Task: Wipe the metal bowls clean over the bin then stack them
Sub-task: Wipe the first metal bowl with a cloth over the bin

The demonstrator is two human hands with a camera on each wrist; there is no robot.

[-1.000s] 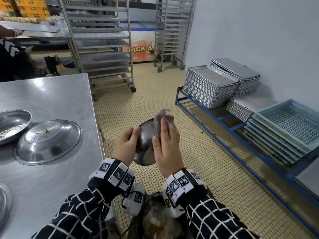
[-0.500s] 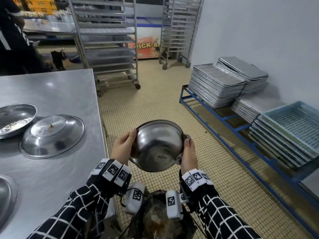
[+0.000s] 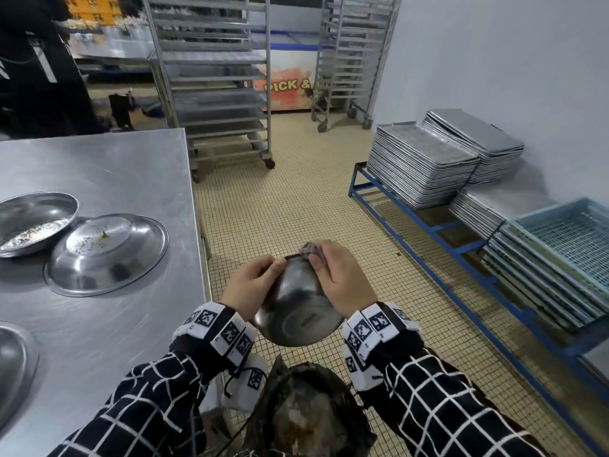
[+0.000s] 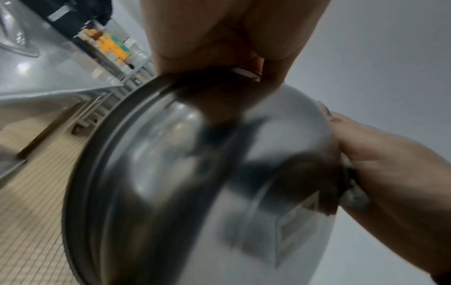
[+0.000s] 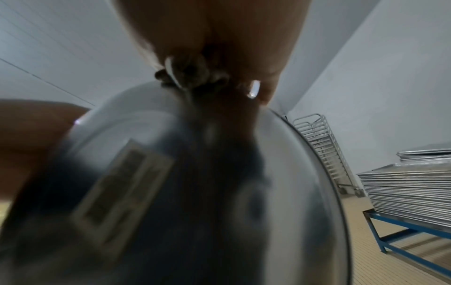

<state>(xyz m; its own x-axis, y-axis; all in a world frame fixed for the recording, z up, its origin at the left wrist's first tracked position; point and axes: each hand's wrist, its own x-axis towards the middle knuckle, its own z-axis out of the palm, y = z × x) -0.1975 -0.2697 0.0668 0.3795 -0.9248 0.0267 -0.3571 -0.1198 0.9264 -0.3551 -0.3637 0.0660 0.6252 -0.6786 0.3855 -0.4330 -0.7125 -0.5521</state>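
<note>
Looking down past our checked sleeves, we see the bin [image 3: 306, 420] with its dark liner just below our hands. Above it we hold a metal bowl [image 3: 296, 311], its base turned toward us. Our left hand [image 3: 250, 285] curls around the bowl's left rim. Our right hand [image 3: 342, 282] grips a crumpled cloth [image 3: 309, 249] against the far rim. On the table [image 3: 131, 166] to our left sit two dirty bowls [image 3: 105, 255].

Both forearms reach forward side by side, the left grip [image 3: 252, 285] curled around a bowl's [image 3: 296, 311] rim, the right grip [image 3: 342, 278] pressing a cloth [image 3: 308, 249] at its far edge.
</note>
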